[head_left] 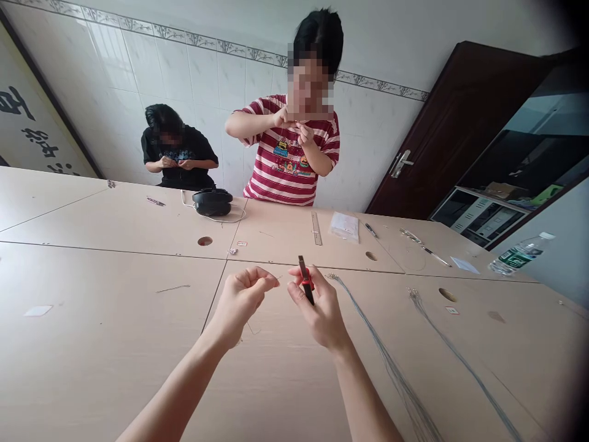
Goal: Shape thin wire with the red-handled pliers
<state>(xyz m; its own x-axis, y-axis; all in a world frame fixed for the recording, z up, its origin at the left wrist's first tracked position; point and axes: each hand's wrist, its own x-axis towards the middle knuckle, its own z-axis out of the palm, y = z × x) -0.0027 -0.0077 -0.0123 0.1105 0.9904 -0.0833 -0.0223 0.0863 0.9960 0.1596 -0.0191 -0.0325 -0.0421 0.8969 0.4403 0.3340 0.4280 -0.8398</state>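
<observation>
Strand bundles [368, 324] on the table [115, 362], right of the hands [323, 313] — ruler [316, 228] beyond, bottle [519, 253] far right

Quantities: one left hand [243, 302], one right hand [326, 310], one tool [306, 281], two cord bundles [368, 323], three table holes [205, 241], one ruler [316, 228], one bottle [519, 253], one door [442, 135], two co-workers [283, 181].

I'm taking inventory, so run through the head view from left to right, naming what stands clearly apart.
White slip, thin wire, left hand, right hand holding a black-and-red tool, door handle, water bottle.

Left fingers [265, 283] pinched, right fingers [321, 283] curled
</observation>
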